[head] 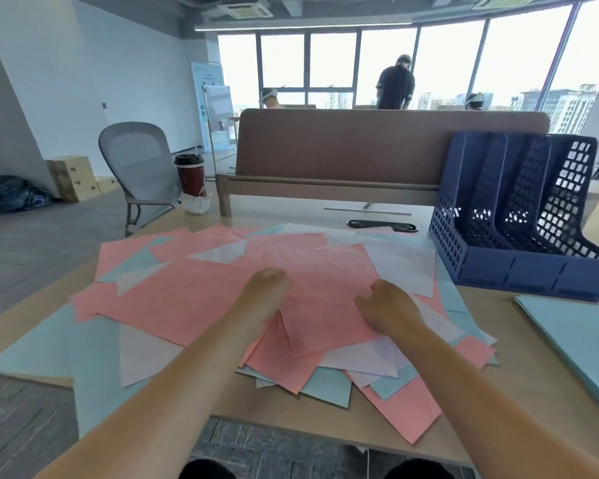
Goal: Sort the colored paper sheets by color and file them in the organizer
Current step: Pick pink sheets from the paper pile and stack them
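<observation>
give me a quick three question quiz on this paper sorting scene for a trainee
1. True or false: the blue organizer already holds sheets.
2. What colour is the top sheet under the left hand and right hand? A pink, B light blue, C white.
3. Fill in: the separate light blue stack lies to the ___ of the mixed pile.
Key: 1 false; 2 A; 3 right.

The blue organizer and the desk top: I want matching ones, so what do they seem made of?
The organizer looks like moulded plastic, matte navy, given its perforated grid walls. The desk top seems pale wood-look laminate, smooth and even; real veneer is possible.
</observation>
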